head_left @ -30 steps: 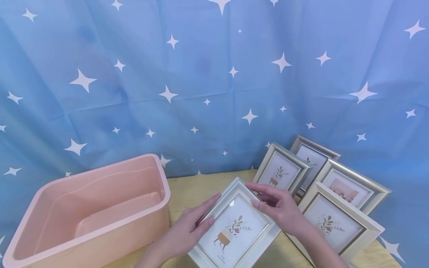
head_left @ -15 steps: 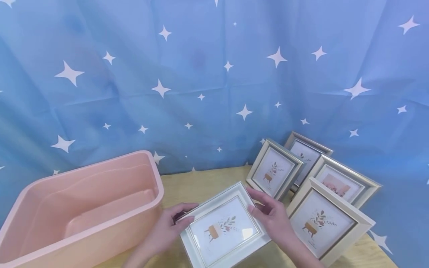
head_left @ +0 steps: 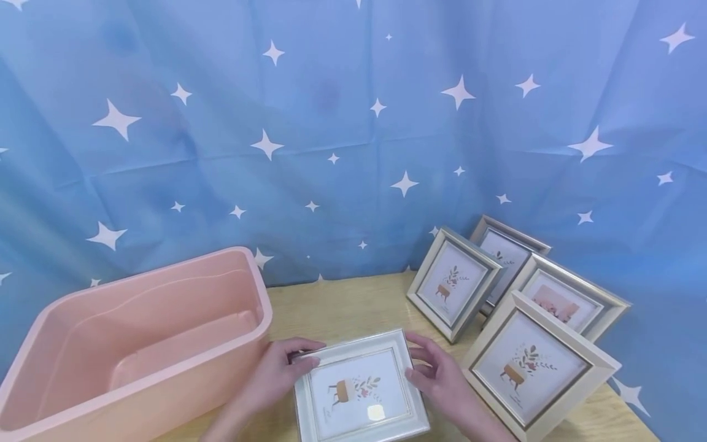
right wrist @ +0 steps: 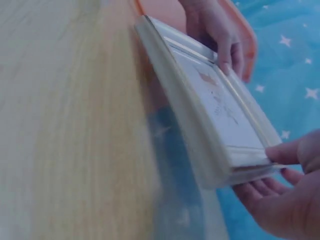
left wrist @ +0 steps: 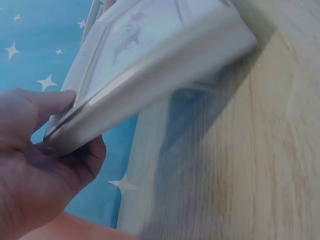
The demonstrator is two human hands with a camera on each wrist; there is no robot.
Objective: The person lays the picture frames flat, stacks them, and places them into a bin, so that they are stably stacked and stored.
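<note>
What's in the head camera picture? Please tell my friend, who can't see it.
A left hand and a right hand hold a white picture frame with a plant drawing, turned sideways, over a wooden table. A pink tub is at left, four more frames stand at right, and a star-patterned blue cloth hangs behind.

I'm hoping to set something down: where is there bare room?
Bare wooden tabletop lies behind the held white picture frame, between the pink tub and the four standing picture frames, back to the starry curtain. The right wrist view shows more on the held frame's near side. Crowded: the right, where the standing frames cluster.
</note>
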